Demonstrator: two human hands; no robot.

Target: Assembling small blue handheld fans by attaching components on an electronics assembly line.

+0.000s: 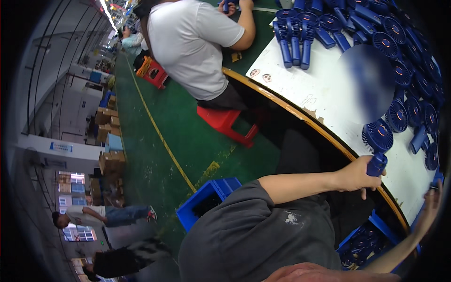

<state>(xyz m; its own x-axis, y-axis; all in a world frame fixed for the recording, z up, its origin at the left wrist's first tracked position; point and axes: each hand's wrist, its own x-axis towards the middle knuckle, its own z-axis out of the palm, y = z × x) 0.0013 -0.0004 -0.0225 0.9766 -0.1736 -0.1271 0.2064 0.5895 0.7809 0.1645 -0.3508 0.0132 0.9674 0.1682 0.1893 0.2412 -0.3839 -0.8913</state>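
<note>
My left hand (359, 176) is closed round the handle of a blue handheld fan (377, 136), at the table's near edge. The fan's round grille head points away from me over the white tabletop (324, 101). Toward the right rim of the view, my right hand (429, 209) has its fingers bent at a small dark blue piece (437, 181), whose kind I cannot make out. Many more blue handheld fans (397, 115) lie heaped along the far side of the table. Three of them (295, 44) lie side by side at the upper end.
A blue bin of fan parts (361, 246) stands below the table edge by my right arm. Behind me are a blue crate (206, 199) and a red stool (225, 124) with a seated co-worker (192, 47). Cardboard boxes (110, 162) line the aisle. A blurred patch covers part of the tabletop.
</note>
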